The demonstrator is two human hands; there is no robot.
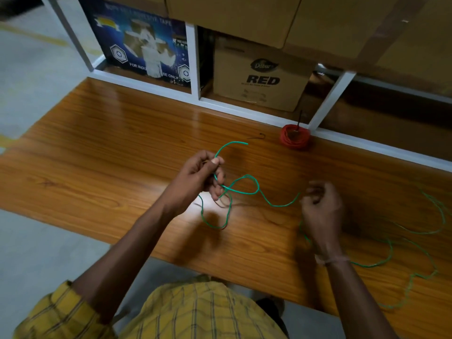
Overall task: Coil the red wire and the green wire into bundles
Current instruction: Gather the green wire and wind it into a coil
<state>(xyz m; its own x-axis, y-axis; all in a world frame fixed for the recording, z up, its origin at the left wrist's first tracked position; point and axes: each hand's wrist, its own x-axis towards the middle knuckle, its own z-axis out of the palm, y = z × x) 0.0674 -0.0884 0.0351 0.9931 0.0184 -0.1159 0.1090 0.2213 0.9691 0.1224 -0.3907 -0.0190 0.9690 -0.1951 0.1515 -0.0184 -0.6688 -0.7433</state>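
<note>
Pinching the green wire (247, 189) near its free end, the left hand (198, 178) should anchor each equal loop just nearer than the red wire (295, 139) bundle on the surface (110, 143), while the right hand (320, 204), fingers curled around the blurred strand, feeds slack.

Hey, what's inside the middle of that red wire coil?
A dark stick-like piece stands up out of the middle of the red wire coil. Its lower end and the tabletop beneath are hidden by the windings.
</note>
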